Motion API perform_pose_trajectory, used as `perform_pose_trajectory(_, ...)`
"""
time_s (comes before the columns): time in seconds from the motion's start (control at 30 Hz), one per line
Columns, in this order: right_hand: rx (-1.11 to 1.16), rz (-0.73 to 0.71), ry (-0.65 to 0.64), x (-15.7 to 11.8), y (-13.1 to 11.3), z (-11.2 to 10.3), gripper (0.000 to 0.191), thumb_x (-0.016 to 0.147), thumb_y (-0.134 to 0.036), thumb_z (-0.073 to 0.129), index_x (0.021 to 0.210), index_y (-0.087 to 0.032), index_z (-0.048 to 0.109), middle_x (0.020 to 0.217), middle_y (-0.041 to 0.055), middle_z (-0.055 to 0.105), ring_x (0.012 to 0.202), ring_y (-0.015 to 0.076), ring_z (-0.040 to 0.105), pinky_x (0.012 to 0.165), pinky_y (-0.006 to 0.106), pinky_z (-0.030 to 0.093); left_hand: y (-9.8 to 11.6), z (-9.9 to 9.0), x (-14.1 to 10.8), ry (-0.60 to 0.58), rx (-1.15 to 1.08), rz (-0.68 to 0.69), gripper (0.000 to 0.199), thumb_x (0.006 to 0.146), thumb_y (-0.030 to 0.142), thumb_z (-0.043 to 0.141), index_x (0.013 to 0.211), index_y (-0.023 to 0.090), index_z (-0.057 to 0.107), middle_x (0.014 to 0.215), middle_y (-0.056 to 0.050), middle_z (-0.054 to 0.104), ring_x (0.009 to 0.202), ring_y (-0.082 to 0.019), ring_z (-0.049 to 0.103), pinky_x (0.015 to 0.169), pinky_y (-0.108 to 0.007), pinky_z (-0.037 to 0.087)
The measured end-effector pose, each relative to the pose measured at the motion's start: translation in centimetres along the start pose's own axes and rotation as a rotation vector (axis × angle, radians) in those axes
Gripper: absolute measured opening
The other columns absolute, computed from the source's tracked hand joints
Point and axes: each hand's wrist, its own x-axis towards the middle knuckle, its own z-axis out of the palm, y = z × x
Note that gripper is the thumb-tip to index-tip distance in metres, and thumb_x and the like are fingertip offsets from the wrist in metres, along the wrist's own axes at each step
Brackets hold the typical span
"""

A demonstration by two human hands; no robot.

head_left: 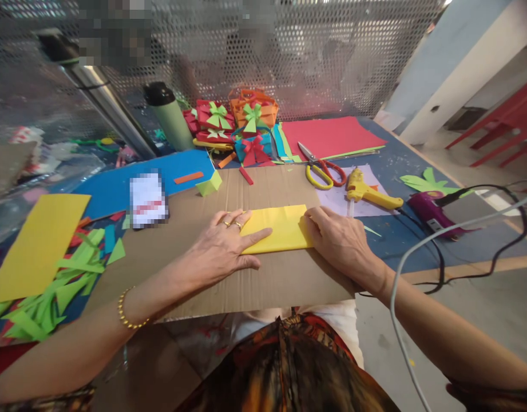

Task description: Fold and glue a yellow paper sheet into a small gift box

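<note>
A folded piece of yellow paper (280, 226) lies on a sheet of brown cardboard (263, 289) in front of me. My left hand (222, 243) rests flat across its left end, with index finger and thumb spread apart. At the right end, my right hand (338, 237) has its fingers curled in against the paper's edge; the fingertips are partly hidden. Just beyond the right hand are scissors (321, 169) with yellow and red handles. A yellow glue gun (370, 191) lies to the right on a pale lilac sheet (332, 203).
Small paper gift bags with bows (252, 123) stand at the back beside stacked red sheets (332, 137). Green paper scraps (74, 286) and a yellow sheet (40, 246) lie left. A bottle (171, 117) stands behind; a grey cable (394, 297) loops at right.
</note>
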Motion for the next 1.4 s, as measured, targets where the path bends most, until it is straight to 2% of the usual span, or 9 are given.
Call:
perform_pose_trajectory(0.17,-0.045,-0.357,0.169,-1.2,-2.4,-1.3,0.037,0.105,-0.031,0.041,0.117,-0.013,0.07,0.118,0.0206,0.071,0.104,0.031,0.064,0.083,0.044,0.051,0.0,0.1,0.0,0.008,-0.053,-0.008,0.065,0.095,0.069,0.051,0.15,0.036,0.056,0.15,-0.02,0.054,0.137,-0.041,0.05,0.107,-0.057,0.039)
perform_pose_trajectory(0.27,0.135,-0.654,0.085,-2.1,-3.9,-0.4,0.051,0.103,-0.048,0.052,0.136,-0.011,0.062,0.138,0.0202,0.065,0.133,0.0343,0.055,0.11,0.053,0.049,0.1,0.2,-0.2,0.015,-0.085,-0.032,0.063,0.096,0.068,0.051,0.145,0.031,0.061,0.152,-0.021,0.053,0.139,-0.04,0.049,0.109,-0.057,0.038)
perform_pose_trajectory(0.33,0.166,-0.71,0.043,-2.6,-4.4,0.4,0.067,0.098,-0.058,0.057,0.141,-0.005,0.057,0.143,0.0236,0.061,0.141,0.0362,0.05,0.113,0.054,0.048,0.1,0.3,-0.3,0.011,-0.086,-0.034,0.064,0.096,0.069,0.049,0.144,0.03,0.061,0.152,-0.021,0.054,0.139,-0.039,0.049,0.11,-0.056,0.038)
perform_pose_trajectory(0.63,0.184,-0.662,0.013,-3.6,-3.5,0.5,0.071,0.09,-0.05,0.073,0.14,-0.003,0.057,0.141,0.0249,0.063,0.137,0.0352,0.056,0.114,0.051,0.05,0.2,0.5,-0.4,0.009,-0.018,-0.04,0.066,0.096,0.072,0.043,0.152,0.037,0.051,0.152,-0.02,0.054,0.14,-0.037,0.05,0.108,-0.052,0.038)
perform_pose_trajectory(0.83,0.191,-0.5,-0.051,-4.4,-2.6,-0.5,0.03,0.098,-0.044,0.065,0.109,-0.017,0.065,0.105,0.0106,0.068,0.095,0.0246,0.064,0.08,0.038,0.057,0.2,-0.2,-0.2,-0.057,0.02,-0.049,0.062,0.098,0.068,0.045,0.153,0.041,0.048,0.155,-0.018,0.052,0.141,-0.034,0.05,0.11,-0.051,0.037)
perform_pose_trajectory(1.03,0.002,-0.484,0.084,-5.1,0.8,-1.9,0.033,0.107,-0.04,0.048,0.088,-0.019,0.066,0.085,0.0065,0.067,0.079,0.0212,0.058,0.072,0.037,0.044,0.2,-0.7,0.1,-0.138,0.012,-0.065,0.061,0.1,0.065,0.044,0.154,0.037,0.049,0.159,-0.021,0.046,0.145,-0.037,0.045,0.111,-0.053,0.035)
perform_pose_trajectory(1.17,-0.049,-0.44,0.223,-3.6,1.2,-2.2,0.038,0.108,-0.039,0.042,0.105,-0.014,0.07,0.106,0.0151,0.073,0.095,0.0271,0.064,0.079,0.042,0.05,0.2,-0.6,0.5,-0.188,-0.014,-0.082,0.062,0.099,0.065,0.047,0.155,0.038,0.047,0.161,-0.021,0.044,0.147,-0.039,0.043,0.113,-0.053,0.032)
perform_pose_trajectory(1.3,0.094,-0.569,0.082,-1.8,-0.7,-0.4,0.066,0.106,-0.056,0.041,0.145,-0.004,0.052,0.151,0.0259,0.054,0.144,0.0361,0.048,0.113,0.056,0.045,0.3,-0.6,0.7,-0.165,-0.039,-0.102,0.064,0.098,0.066,0.05,0.157,0.043,0.041,0.161,-0.017,0.045,0.147,-0.037,0.042,0.113,-0.052,0.03)
perform_pose_trajectory(1.4,0.113,-0.613,-0.034,-1.9,-1.4,1.3,0.076,0.104,-0.063,0.039,0.153,-0.004,0.044,0.155,0.0268,0.05,0.148,0.0357,0.045,0.116,0.057,0.044,0.6,-0.9,0.7,-0.191,-0.078,-0.108,0.066,0.097,0.07,0.047,0.157,0.043,0.041,0.161,-0.017,0.044,0.149,-0.038,0.04,0.114,-0.055,0.031)
